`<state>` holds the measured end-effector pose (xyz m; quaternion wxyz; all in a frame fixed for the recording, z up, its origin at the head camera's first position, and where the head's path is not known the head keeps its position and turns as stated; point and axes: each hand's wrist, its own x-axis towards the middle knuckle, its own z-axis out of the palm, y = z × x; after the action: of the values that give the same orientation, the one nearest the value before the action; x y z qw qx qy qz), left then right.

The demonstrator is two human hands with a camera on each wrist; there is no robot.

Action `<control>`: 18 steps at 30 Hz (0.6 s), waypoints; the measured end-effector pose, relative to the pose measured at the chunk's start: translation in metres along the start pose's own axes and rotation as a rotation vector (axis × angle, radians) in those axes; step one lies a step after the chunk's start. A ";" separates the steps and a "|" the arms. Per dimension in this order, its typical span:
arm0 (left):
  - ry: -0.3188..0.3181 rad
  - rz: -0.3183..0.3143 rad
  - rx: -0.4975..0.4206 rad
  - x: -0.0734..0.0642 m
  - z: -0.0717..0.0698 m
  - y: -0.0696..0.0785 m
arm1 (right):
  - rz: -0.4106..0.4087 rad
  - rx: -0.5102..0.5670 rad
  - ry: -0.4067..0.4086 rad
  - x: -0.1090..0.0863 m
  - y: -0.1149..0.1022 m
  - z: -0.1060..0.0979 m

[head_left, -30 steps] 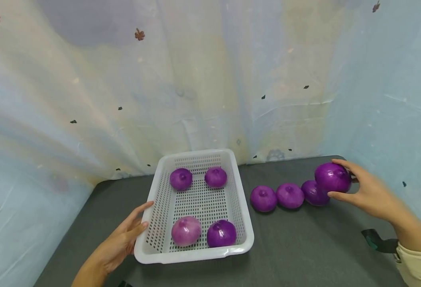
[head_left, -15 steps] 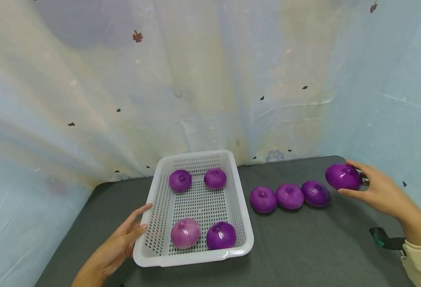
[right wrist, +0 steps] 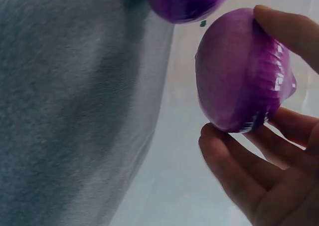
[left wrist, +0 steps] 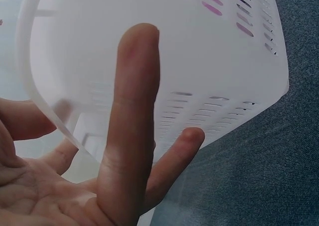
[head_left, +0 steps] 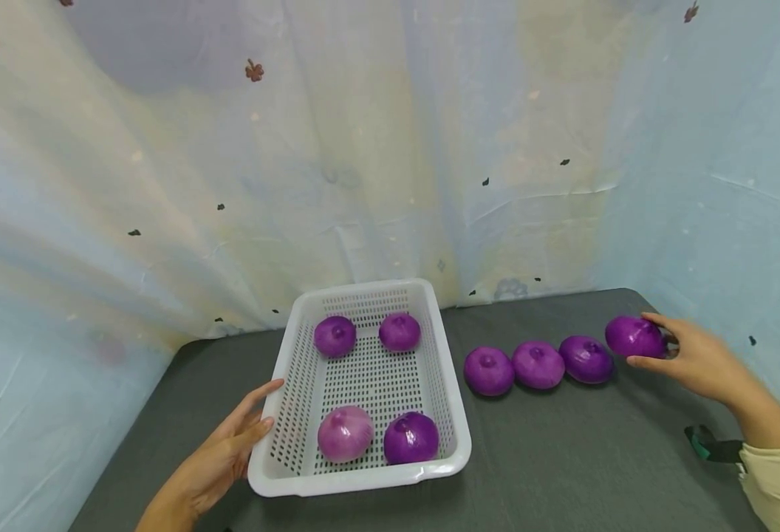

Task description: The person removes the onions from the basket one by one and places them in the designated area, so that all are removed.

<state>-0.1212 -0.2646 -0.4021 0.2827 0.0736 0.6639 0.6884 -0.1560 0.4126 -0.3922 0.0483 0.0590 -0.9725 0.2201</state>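
No text, label, brand, number or sign could be read in any of the three views. The hanging sheet (head_left: 377, 148) carried only small printed motifs (brown clover-like shapes (head_left: 254, 71) and tiny dark marks, too small to make out), and no letter or digit was legible among them.
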 end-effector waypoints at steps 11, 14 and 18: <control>0.021 -0.010 0.015 0.002 0.000 0.000 | 0.041 -0.011 -0.041 0.001 0.016 0.010; 0.026 -0.020 0.017 0.002 0.001 -0.001 | 0.052 -0.016 -0.046 0.002 0.018 0.012; 0.026 -0.019 0.016 0.001 0.000 -0.001 | 0.046 -0.012 -0.053 0.002 0.021 0.014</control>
<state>-0.1217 -0.2640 -0.4030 0.2800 0.0606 0.6737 0.6812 -0.1621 0.4252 -0.4137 0.0177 0.0421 -0.9758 0.2139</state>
